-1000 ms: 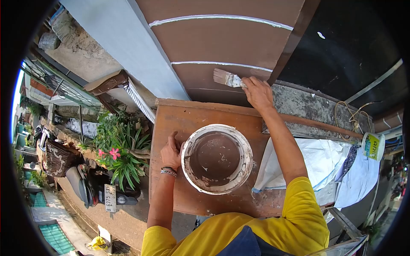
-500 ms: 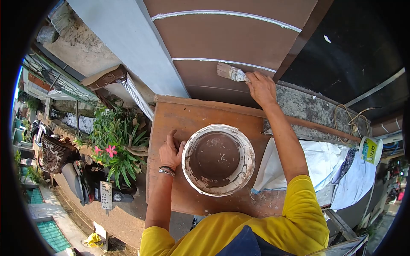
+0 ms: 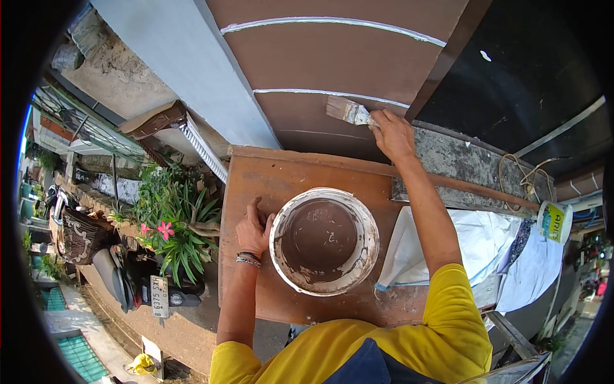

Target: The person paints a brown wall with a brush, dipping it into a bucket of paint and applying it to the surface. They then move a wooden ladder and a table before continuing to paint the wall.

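My right hand (image 3: 393, 134) grips the handle of a paintbrush (image 3: 347, 110). The brush's broad bristles point left and lie over the brown wall (image 3: 332, 61), just under a white line. Beside a round white bucket (image 3: 279, 272), my left hand (image 3: 254, 232) rests on the wooden tabletop (image 3: 256, 176). Its index finger is stretched out and its thumb is spread toward the bucket's rim. Brown paint (image 3: 323, 237) fills the lower part of the bucket, and smears of it coat the inner wall.
White sacking (image 3: 448, 246) lies to the right of the bucket. A rough grey ledge (image 3: 448, 160) runs behind it, with a loose cable (image 3: 526, 179) and a small labelled tub (image 3: 554, 222). On the left are flowering plants (image 3: 173, 224) and a parked motorbike (image 3: 115, 275).
The view has shifted slightly. The brush stays near the same stretch of wall, a little lower in view, and my left hand remains beside the bucket.
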{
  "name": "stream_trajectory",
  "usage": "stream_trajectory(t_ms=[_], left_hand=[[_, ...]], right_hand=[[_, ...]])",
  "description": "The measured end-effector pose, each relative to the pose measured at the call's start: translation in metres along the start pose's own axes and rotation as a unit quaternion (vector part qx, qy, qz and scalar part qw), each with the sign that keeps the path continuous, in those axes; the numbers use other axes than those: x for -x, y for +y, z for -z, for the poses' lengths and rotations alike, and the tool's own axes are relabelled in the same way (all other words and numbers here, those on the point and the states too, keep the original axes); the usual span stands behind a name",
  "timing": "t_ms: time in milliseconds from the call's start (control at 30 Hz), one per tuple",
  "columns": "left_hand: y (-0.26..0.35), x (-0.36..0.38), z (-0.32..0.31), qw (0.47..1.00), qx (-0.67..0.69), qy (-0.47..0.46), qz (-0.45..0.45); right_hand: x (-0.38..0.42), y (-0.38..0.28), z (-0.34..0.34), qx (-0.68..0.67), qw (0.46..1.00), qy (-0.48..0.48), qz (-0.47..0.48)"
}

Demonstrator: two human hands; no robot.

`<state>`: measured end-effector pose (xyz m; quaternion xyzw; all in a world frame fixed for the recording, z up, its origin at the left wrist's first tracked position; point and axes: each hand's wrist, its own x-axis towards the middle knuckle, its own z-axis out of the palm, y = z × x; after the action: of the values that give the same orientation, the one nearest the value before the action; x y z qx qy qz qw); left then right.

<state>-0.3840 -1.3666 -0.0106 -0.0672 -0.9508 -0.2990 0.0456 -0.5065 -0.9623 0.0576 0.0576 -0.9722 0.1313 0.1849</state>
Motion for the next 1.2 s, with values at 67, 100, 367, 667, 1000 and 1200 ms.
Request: stream_trajectory(t_ms=[67,100,367,667,1000,1200], left_hand=[[-0.001,0.0,0.0,1.0,0.002,0.0,0.001],[-0.001,0.0,-0.001,1.0,0.002,0.001,0.001],[-0.002,0.0,0.0,1.0,0.002,0.0,-0.001],[-0.001,0.0,-0.001,1.0,-0.008,0.0,-0.001],[0.002,0.0,0.0,1.0,-0.01,0.003,0.0],[0.004,0.0,0.002,1.0,-0.003,0.006,0.004]], right_hand=[[0.001,0.0,0.0,-0.004,1.0,-0.003,-0.005],[0.001,0.002,-0.001,-0.005,1.0,-0.003,-0.006],[0.005,0.004,0.001,-0.02,1.0,0.005,-0.018],[0.017,0.01,0.003,-0.03,0.999,0.007,-0.009],[-0.009,-0.026,-0.007,-0.043,0.998,0.015,0.035],[-0.022,-0.047,-0.022,-0.05,0.997,0.013,0.052]])
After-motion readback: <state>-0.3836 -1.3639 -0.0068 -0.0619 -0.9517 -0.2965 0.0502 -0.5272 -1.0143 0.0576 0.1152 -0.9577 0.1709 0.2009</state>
